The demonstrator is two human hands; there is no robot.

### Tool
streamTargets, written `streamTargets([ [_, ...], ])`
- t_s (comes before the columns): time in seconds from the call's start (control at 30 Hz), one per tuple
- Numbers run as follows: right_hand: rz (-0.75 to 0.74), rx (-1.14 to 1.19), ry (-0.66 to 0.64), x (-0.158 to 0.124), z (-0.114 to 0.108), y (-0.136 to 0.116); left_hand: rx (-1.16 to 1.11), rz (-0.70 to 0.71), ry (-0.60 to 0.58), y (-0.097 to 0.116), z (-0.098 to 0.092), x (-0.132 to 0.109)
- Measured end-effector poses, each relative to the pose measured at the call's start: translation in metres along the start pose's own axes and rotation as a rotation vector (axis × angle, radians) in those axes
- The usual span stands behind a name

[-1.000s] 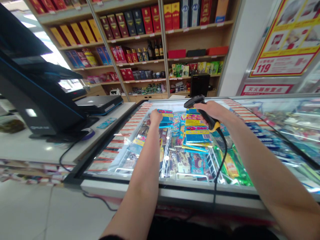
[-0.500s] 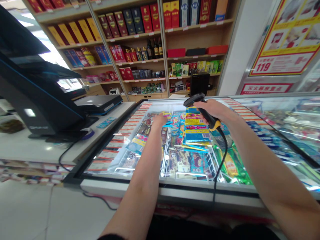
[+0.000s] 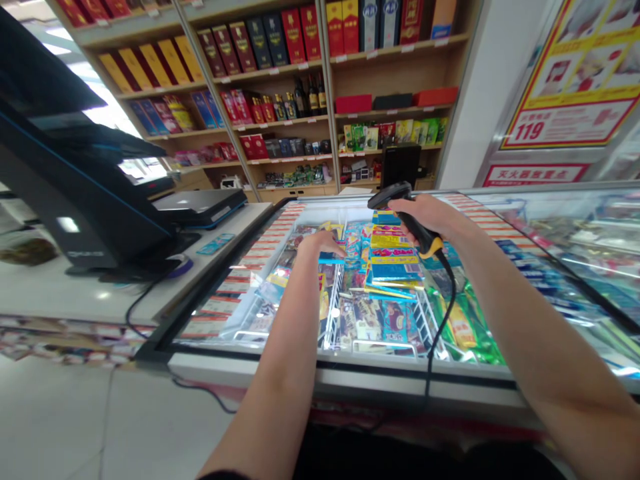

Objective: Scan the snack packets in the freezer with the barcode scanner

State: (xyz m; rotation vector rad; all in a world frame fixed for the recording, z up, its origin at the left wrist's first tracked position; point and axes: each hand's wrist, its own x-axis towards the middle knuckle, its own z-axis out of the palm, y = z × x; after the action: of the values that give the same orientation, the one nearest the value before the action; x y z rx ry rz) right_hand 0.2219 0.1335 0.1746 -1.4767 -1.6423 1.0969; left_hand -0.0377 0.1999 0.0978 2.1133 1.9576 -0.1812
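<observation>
My left hand lies flat, fingers spread, on the packets inside the chest freezer, with a blue ice-cream packet at its fingertips. My right hand grips a black handheld barcode scanner with a yellow band near its base. The scanner's head points left over a stack of blue-and-yellow packets. Its black coiled cable hangs down over the freezer's front. Wrapped ice-cream bars fill white wire dividers below my arms.
A white counter on my left carries a black checkout terminal and a laptop. Wooden shelves of boxed liquor stand behind the freezer. A black screen rises beyond it. Glass panels cover the freezer's right section.
My left hand has moved right and down onto the packets, and its fingers have flattened. The blue packet beside it now sits lower. The scanner hand has barely moved.
</observation>
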Motion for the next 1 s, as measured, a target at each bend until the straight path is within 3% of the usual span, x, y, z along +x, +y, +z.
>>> streamTargets([
  [0.07, -0.003, 0.013, -0.009, 0.0, -0.001, 0.0, 0.014, -0.062, 0.048, 0.004, -0.005, -0.017],
  [0.13, 0.0, 0.035, -0.008, -0.001, -0.003, 0.0, 0.013, -0.13, 0.197, -0.002, -0.012, -0.04],
  [0.2, 0.008, 0.066, 0.003, -0.004, -0.005, 0.001, 0.018, -0.086, 0.273, -0.019, -0.018, -0.07],
  [0.27, 0.012, 0.099, 0.006, -0.007, -0.009, 0.002, 0.021, -0.066, 0.276, -0.042, -0.02, -0.103],
  [0.37, 0.017, 0.13, 0.026, -0.012, -0.015, 0.006, 0.015, -0.074, 0.21, -0.067, -0.004, -0.144],
  [0.43, 0.032, 0.145, 0.059, -0.015, -0.018, 0.011, 0.011, -0.093, 0.215, -0.067, 0.016, -0.16],
  [0.6, 0.03, 0.184, 0.078, -0.026, -0.023, 0.027, 0.046, -0.07, 0.263, -0.042, 0.058, -0.173],
  [0.73, 0.074, 0.234, 0.133, -0.032, -0.027, 0.046, 0.083, -0.281, 0.252, -0.053, 0.067, -0.186],
  [0.83, 0.117, 0.294, 0.132, -0.029, -0.029, 0.06, 0.026, -0.209, 0.206, -0.061, 0.075, -0.193],
  [1.0, 0.122, 0.302, 0.144, -0.025, -0.025, 0.07, 0.081, -0.092, 0.302, -0.046, 0.089, -0.186],
])
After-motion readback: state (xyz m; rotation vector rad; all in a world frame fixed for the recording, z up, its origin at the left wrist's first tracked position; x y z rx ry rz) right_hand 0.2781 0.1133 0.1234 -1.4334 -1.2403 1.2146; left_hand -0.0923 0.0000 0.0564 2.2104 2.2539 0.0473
